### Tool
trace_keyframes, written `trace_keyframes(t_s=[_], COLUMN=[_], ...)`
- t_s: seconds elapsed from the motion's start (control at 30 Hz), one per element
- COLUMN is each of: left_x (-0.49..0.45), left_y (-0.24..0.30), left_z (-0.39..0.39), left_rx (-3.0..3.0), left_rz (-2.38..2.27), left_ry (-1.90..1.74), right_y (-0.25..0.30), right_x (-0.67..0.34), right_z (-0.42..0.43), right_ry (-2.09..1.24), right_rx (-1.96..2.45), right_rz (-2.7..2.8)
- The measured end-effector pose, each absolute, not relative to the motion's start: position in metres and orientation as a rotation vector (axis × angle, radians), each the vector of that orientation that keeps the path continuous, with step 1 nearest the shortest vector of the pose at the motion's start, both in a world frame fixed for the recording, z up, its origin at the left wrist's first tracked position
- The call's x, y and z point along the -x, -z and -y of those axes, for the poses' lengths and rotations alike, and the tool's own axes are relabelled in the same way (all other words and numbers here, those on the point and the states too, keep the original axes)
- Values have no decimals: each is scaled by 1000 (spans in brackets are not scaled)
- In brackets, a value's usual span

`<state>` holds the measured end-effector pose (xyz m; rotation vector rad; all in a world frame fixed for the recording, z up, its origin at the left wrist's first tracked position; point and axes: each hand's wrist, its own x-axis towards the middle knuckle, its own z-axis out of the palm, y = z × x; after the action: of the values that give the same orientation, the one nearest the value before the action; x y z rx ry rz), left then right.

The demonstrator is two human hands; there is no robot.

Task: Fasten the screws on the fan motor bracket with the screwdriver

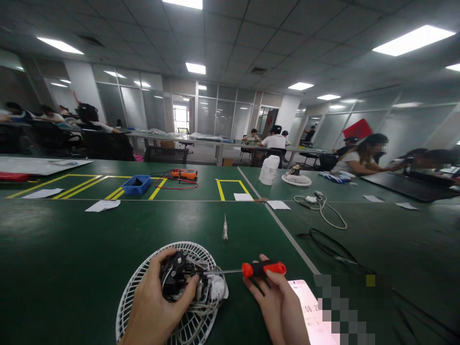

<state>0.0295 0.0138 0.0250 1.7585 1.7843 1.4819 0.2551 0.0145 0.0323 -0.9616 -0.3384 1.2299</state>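
My left hand is closed around a black fan motor, thumb and fingers on either side of it. The motor sits with a bundle of white wires on a round white fan grille that lies on the green table. In my right hand is a red and black screwdriver, held by its handle between thumb and fingers. Its shaft points left, and the tip reaches the side of the motor; exactly what it touches is hidden. Beyond the grille lies a small clear-handled screwdriver.
A lit phone lies right of my right hand. Black cable and grey cable are farther right. At the back stand a blue bin, an orange multimeter, a white container and another fan grille. People sit beyond.
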Motion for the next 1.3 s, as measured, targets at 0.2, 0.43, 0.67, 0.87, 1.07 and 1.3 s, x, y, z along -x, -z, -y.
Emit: trace_keyframes(t_s=[0.2,0.43,0.67,0.87,1.07,1.3], left_x=[-27,-29,-27,-27,-26,-26], left_y=[-23,-23,-19,-19,-20,-22], left_z=[-15,-14,-15,-14,-13,-12], left_rx=[-1764,-1741,-1784,-1757,-1761,-1739], left_rz=[-1789,-1792,-1772,-1787,-1790,-1782], left_ry=[-1502,-1497,-1535,-1523,-1505,-1498], right_y=[-27,-27,-32,-34,-39,-35], right_x=[-255,-254,-252,-255,-252,-254], right_z=[-16,-14,-12,-12,-8,-6], right_ry=[-1115,-1141,-1071,-1120,-1098,-1096], right_rx=[1031,898,1050,961,999,1033], right_rz=[483,415,519,477,473,543])
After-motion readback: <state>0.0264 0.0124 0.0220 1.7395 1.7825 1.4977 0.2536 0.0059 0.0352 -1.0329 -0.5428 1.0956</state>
